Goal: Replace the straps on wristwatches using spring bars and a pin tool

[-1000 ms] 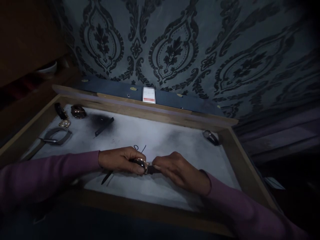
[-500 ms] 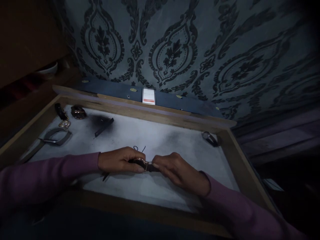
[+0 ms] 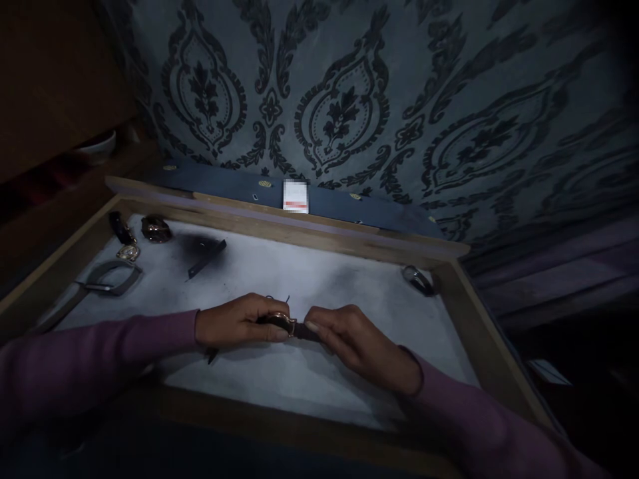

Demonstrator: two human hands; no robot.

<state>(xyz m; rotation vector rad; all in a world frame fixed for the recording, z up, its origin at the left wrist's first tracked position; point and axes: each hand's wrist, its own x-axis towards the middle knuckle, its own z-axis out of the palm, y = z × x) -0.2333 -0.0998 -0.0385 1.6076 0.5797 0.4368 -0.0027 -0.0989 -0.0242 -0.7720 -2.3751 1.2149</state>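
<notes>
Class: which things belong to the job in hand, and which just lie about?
Job: left hand, right hand, dark-strapped wristwatch.

Apparently lying about: gold-cased watch, grey-strapped watch, black-strapped watch, coppery object, black strip, white item.

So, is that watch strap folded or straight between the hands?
Straight: the dark strap runs unbent from the watch in the left hand to the right hand. Under the hands, cannot tell.

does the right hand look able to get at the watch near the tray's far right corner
Probably yes: only white surface shows between the right hand and the corner watch. That hand is holding a dark strap, though, so it would likely have to let go first.
</notes>
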